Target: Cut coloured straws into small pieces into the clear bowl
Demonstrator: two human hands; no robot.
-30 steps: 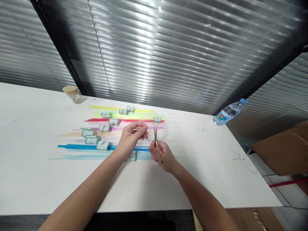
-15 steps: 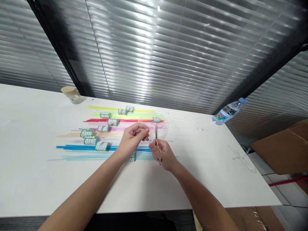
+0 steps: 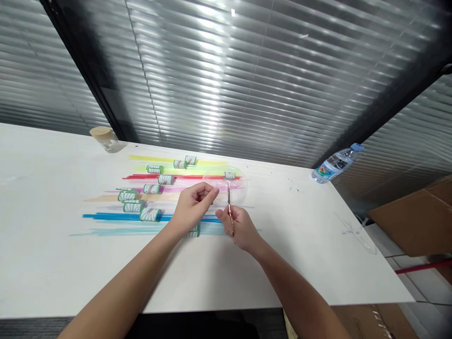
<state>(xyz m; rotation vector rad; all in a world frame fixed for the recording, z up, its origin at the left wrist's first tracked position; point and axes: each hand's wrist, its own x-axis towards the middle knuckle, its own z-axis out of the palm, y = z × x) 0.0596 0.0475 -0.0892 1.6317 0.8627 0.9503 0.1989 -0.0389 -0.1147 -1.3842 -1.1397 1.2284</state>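
Note:
My right hand (image 3: 240, 228) is closed round the rose-gold handles of small scissors (image 3: 229, 202), whose blades point away from me and look closed. My left hand (image 3: 192, 205) is curled in a pinch just left of the blades; whatever it pinches is too small to make out. Both hands hover over bundles of coloured straws (image 3: 116, 217) laid in rows on the white table (image 3: 52, 263), each bundle banded with a green-and-white paper sleeve (image 3: 151, 214). A clear round plastic dish (image 3: 240, 184) lies just beyond the scissor tips.
A small jar with a tan lid (image 3: 104, 138) stands at the far left of the table. A water bottle (image 3: 335, 165) lies on its side at the far right edge. A clear plastic piece (image 3: 355, 230) rests near the right edge. Cardboard boxes (image 3: 413, 216) sit beyond.
A thin pale straw piece that stuck out of my left fingers a second ago no longer shows; the fingers have curled tighter. The scissors have shifted slightly, blades together.

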